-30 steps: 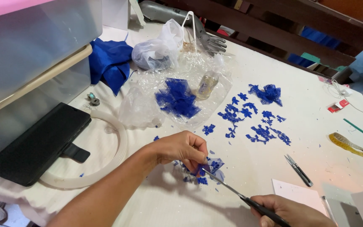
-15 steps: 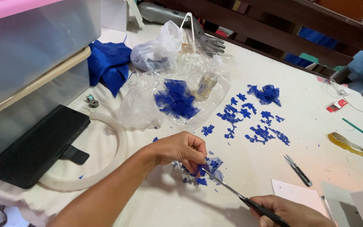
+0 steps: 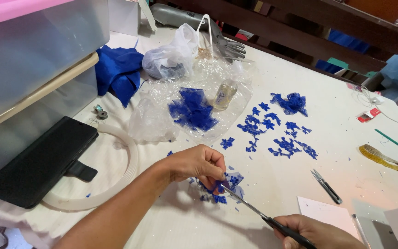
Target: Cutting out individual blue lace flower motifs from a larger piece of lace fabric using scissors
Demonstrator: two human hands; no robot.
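My left hand (image 3: 198,163) pinches a piece of blue lace (image 3: 226,185) against the white table, near its front edge. My right hand (image 3: 321,233), at the bottom right, grips black-handled scissors (image 3: 259,212) whose blades reach up-left into the lace just under my left fingers. Several cut blue lace motifs (image 3: 277,131) lie scattered further back on the table. A larger blue lace piece (image 3: 193,110) rests on crumpled clear plastic (image 3: 162,115).
Small snips (image 3: 326,186) lie right of the lace. A black wallet case (image 3: 35,161) and a white hoop (image 3: 120,175) sit left. Clear storage bins (image 3: 33,50), blue cloth (image 3: 118,69), a small bottle (image 3: 225,93), a tape measure (image 3: 385,159) and white paper (image 3: 325,216) surround the area.
The scissors' blades have slid slightly further into the lace under my left fingers. Both hands stay almost in place.
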